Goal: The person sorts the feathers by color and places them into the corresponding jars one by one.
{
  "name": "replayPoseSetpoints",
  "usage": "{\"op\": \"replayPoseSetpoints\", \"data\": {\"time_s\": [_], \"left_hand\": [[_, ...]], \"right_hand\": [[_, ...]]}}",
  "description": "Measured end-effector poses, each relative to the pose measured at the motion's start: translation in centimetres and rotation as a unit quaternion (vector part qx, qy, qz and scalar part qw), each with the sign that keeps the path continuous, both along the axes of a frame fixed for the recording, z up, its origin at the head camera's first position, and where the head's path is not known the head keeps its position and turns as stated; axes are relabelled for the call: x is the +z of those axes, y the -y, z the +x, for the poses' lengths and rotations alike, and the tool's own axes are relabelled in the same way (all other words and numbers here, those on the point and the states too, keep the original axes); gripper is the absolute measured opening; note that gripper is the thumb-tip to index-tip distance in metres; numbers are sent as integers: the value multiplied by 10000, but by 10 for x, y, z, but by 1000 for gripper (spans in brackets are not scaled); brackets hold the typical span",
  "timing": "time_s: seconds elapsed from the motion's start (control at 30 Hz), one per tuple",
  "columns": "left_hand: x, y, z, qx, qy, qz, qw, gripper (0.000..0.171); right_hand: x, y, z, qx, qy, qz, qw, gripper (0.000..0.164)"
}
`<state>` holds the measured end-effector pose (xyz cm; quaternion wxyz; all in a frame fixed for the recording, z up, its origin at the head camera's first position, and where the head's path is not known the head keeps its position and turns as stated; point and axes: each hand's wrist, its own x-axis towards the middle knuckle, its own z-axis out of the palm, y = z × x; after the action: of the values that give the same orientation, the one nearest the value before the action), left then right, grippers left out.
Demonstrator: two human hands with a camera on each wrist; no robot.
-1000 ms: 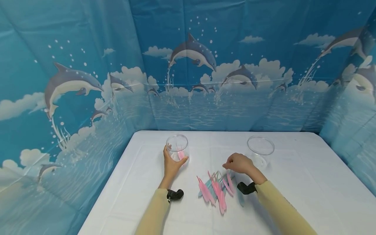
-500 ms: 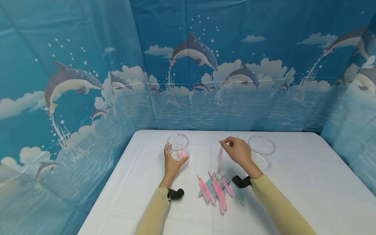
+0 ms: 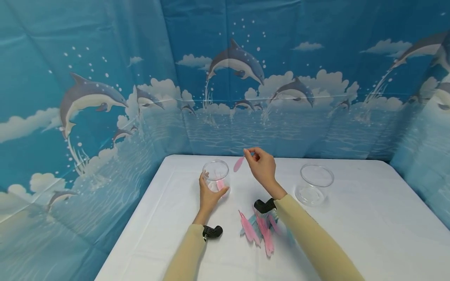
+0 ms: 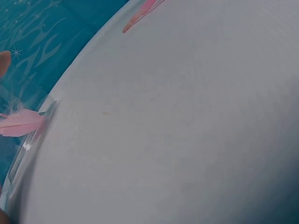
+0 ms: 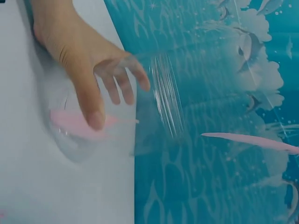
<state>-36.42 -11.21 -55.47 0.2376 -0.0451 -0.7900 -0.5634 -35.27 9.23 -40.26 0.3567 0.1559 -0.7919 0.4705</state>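
Note:
My left hand (image 3: 210, 196) grips a clear round jar (image 3: 215, 180) standing on the white table, thumb on its near right side, fingers spread around the left. Inside the jar lean pink feathers (image 3: 220, 185), seen through its wall also in the right wrist view. Raised just right of the jar, my right hand (image 3: 263, 167) pinches one pink feather (image 3: 238, 164) by its quill between thumb and fingertips. The feather's vane hangs down to the left, apart from the jar; the right wrist view shows its tip (image 5: 224, 136) pointing toward the jar's mouth.
A loose pile of pink feathers (image 3: 265, 237) and blue feathers (image 3: 252, 221) lies near the table's middle, partly under my right forearm. A second clear jar (image 3: 317, 186) stands at the right. Behind the table (image 3: 365, 218) hangs a blue dolphin-print curtain (image 3: 197, 132).
My right hand has lifted a pink feather out of the pile and carried it up and left toward the held jar. My left hand keeps its grip on the jar.

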Motion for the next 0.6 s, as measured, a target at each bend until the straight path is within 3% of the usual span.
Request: {"op": "replayPoseSetpoints", "data": {"time_s": [0.3, 0.6], "left_hand": [[-1, -2, -1, 2, -77, -98, 9999, 111], [1, -1, 1, -26, -11, -62, 10000, 110]], "right_hand": [[-1, 38, -11, 278, 38, -103, 9996, 22], [-13, 60, -14, 410, 561, 567, 9960, 24]]}}
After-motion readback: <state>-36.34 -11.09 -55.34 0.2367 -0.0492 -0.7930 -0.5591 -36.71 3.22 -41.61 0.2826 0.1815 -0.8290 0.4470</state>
